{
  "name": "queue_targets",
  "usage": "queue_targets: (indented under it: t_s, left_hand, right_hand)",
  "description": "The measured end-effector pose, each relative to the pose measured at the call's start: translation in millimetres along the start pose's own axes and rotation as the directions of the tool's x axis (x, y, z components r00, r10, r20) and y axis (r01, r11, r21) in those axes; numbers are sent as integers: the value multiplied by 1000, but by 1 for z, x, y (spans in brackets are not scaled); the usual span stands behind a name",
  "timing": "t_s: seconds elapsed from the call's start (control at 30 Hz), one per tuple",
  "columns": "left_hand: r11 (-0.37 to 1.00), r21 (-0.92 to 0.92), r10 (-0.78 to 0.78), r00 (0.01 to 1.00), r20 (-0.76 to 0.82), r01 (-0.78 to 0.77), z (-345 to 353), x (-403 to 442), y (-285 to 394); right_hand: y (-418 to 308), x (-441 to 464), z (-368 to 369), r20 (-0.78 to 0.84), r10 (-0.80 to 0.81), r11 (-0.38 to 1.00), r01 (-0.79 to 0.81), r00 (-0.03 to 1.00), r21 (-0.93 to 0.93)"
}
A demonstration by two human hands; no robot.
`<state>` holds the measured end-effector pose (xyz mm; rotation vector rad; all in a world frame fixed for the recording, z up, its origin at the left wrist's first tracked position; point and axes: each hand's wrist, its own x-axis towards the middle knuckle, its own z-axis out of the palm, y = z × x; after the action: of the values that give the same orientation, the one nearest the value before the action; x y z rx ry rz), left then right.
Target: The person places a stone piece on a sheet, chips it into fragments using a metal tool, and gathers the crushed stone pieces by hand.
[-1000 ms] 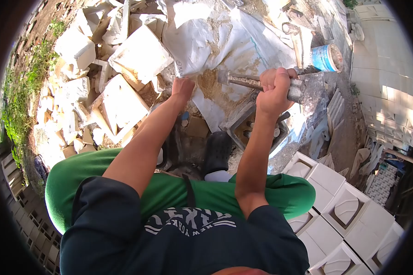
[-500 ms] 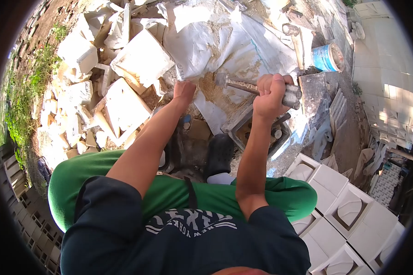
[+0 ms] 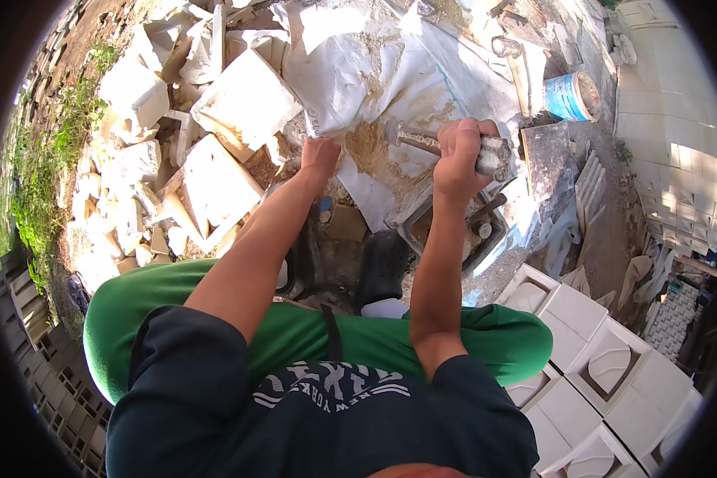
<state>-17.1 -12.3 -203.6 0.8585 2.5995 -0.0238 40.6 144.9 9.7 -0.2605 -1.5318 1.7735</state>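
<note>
My right hand [image 3: 460,159] is closed round a metal tool [image 3: 422,140] with a long, rough shaft; its crusted, thick end [image 3: 494,158] sticks out on the right. The shaft points left toward my left hand [image 3: 320,156], without touching it. That left hand has its fingers bent together at the edge of a white plastic sheet [image 3: 398,72]; they seem to grip it, though the fingertips are hidden. Wet tan material [image 3: 365,151] lies on the sheet between the hands. Below the right hand stands a grey square container [image 3: 413,233] with small objects inside.
Broken white blocks [image 3: 247,95] are heaped at the left. A blue and white bucket [image 3: 564,96] lies on its side at the upper right, near a hammer [image 3: 519,72]. White moulded blocks [image 3: 573,311] stand in rows at the lower right. A dark shoe [image 3: 382,263] is below the sheet.
My right hand has moved a little left and, compared with a second ago, the tool has shifted with it. My left hand stays nearly in place at the sheet's edge.
</note>
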Motion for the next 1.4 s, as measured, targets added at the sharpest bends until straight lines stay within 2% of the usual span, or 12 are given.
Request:
queue_targets:
  t_s: [0.17, 0.2, 0.27, 0.53, 0.63, 0.67, 0.8, 0.93, 1.03, 1.2, 1.27, 1.4]
  left_hand:
    - [1000, 19, -14, 1000, 2, 14, 4, 8, 0]
    - [1000, 2, -1, 1000, 11, 1, 2, 4, 0]
    - [1000, -10, 4, 1000, -7, -4, -6, 8, 0]
    - [1000, 4, 7, 999, 32, -7, -10, 2, 1]
    - [998, 42, -37, 997, -63, 39, 6, 12, 2]
    - [999, 43, -26, 998, -63, 29, 4, 8, 3]
    - [1000, 17, 20, 998, -61, -19, 2, 2, 2]
    - [1000, -3, 2, 997, 71, -2, -7, 4, -1]
    - [1000, -11, -26, 999, 48, 27, -2, 8, 0]
    - [1000, 26, 7, 998, 67, -8, -6, 2, 3]
    - [1000, -13, 14, 1000, 18, -14, -4, 6, -1]
    - [998, 54, 21, 999, -45, -19, -3, 8, -2]
  right_hand:
    - [65, -1, -10, -46, 65, 998, -66, 997, -12]
    - [74, -6, -3, -85, -68, 989, 55, 994, -139]
    - [78, -1, -9, -42, -43, 995, 40, 998, -86]
    - [-11, 2, 0, -10, -4, 986, 6, 1000, 168]
    - [30, -3, 1, -88, 85, 996, -83, 992, 32]
    - [81, -6, -14, -39, 5, 998, -8, 999, -56]
    - [59, 3, -8, 4, 152, 986, -152, 988, 62]
    - [19, 19, -7, 60, 109, 992, -113, 992, 57]
    - [-6, 22, -2, 33, 88, 995, -89, 996, 47]
    - [64, 0, -4, -34, 121, 992, -119, 992, 44]
    - [73, 2, -7, 64, 144, 988, -147, 988, 49]
    - [27, 13, -9, 33, 85, 992, -88, 996, 92]
